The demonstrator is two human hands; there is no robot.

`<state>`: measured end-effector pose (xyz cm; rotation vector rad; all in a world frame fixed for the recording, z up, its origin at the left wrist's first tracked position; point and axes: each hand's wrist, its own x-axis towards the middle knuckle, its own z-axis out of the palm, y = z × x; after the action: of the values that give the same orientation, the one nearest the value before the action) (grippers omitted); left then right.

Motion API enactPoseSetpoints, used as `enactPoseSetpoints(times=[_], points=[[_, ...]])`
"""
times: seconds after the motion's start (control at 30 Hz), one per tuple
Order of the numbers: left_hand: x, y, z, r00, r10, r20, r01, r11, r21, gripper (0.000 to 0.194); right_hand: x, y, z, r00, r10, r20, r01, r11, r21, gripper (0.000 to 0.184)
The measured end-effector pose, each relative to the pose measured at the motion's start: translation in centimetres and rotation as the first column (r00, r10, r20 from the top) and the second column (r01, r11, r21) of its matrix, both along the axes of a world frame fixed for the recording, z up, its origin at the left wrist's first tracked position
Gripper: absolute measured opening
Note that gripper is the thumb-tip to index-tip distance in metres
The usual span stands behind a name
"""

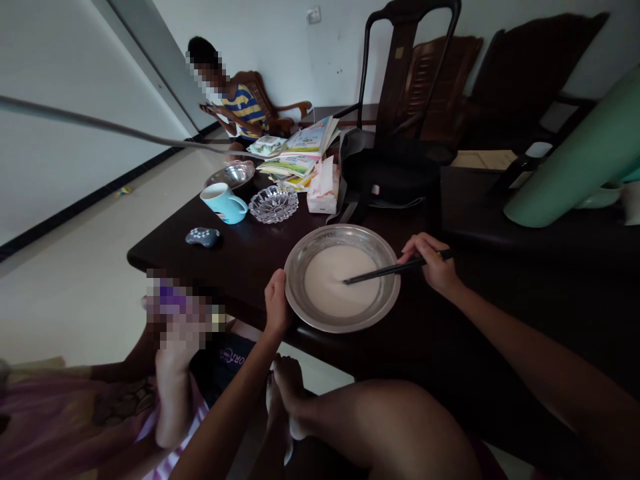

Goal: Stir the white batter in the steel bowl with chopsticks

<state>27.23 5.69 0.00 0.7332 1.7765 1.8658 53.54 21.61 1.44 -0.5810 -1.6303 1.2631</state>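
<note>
A wide metal bowl (295, 293) stands near the front edge of the dark table, part-filled with a pale, creamy liquid (335, 297). My left hand (277, 303) grips the bowl's left rim, fingers closed against its side. In my right hand (433, 261) is a pair of dark chopsticks (380, 272), held over the right rim. Their tips dip into the liquid near its middle, where the surface shows a slight swirl.
Behind the bowl are a tissue pack (323, 190), a glass dish (274, 205), a light-blue mug (224, 203), a game controller (203, 237), booklets (300, 150) and a black bag (390, 177). A green cylinder (575, 160) rises at right. One person sits at left, another (245, 110) at the back.
</note>
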Motion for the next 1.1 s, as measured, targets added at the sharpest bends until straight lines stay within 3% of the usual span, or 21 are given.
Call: enactPoseSetpoints(times=[0.1,0.17,0.27,0.33,0.4,0.5,0.57,0.67,0.8,0.93,1.03,1.1], points=[[0.17,0.02,0.25,1.000,0.005,0.015,-0.005,1.000,-0.001,0.042,-0.06,-0.12,0.04,0.993,0.059,0.101,-0.065,0.996,0.059,0.033],[0.25,0.02,0.42,1.000,0.015,0.017,-0.015,1.000,-0.009,0.043,-0.09,-0.18,0.07,0.987,0.021,0.161,-0.040,0.992,0.117,0.034],[0.27,-0.02,0.54,1.000,0.017,0.019,-0.016,1.000,-0.018,0.043,-0.07,-0.19,0.03,0.998,-0.020,0.051,0.018,0.999,0.035,0.036],[0.27,-0.06,0.53,1.000,0.012,-0.001,-0.012,1.000,-0.016,0.043,-0.07,-0.27,0.04,1.000,0.010,0.011,-0.010,1.000,-0.018,0.036],[0.28,-0.08,0.49,1.000,0.008,-0.019,-0.008,1.000,-0.007,0.044,-0.08,-0.41,0.13,0.996,0.043,0.080,-0.045,0.999,0.026,0.036],[0.34,-0.08,0.44,1.000,0.006,-0.010,-0.006,1.000,0.001,0.044,-0.04,-0.46,0.22,0.989,-0.026,0.148,0.009,0.994,0.113,0.035],[0.37,-0.07,0.44,1.000,0.008,0.006,-0.008,1.000,-0.003,0.043,0.02,-0.37,0.14,0.995,-0.075,0.066,0.071,0.996,0.057,0.035],[0.35,-0.08,0.49,1.000,0.008,-0.001,-0.008,1.000,-0.011,0.043,0.05,-0.28,0.01,1.000,-0.022,0.018,0.022,1.000,-0.021,0.035],[0.35,-0.11,0.56,1.000,0.006,-0.026,-0.007,1.000,-0.016,0.044,0.03,-0.26,0.08,0.988,-0.016,0.153,0.000,0.995,0.104,0.035],[0.34,-0.08,0.51,1.000,0.014,-0.023,-0.014,1.000,-0.021,0.043,0.00,-0.16,-0.01,0.999,-0.037,0.021,0.037,0.999,0.005,0.034],[0.29,-0.02,0.48,0.999,0.026,-0.018,-0.027,0.999,-0.023,0.043,-0.08,-0.19,0.02,0.993,0.018,0.115,-0.024,0.998,0.052,0.034],[0.29,0.01,0.51,0.999,0.033,-0.009,-0.034,0.999,-0.021,0.043,-0.09,-0.17,0.05,0.987,-0.020,0.157,0.004,0.995,0.100,0.035]])
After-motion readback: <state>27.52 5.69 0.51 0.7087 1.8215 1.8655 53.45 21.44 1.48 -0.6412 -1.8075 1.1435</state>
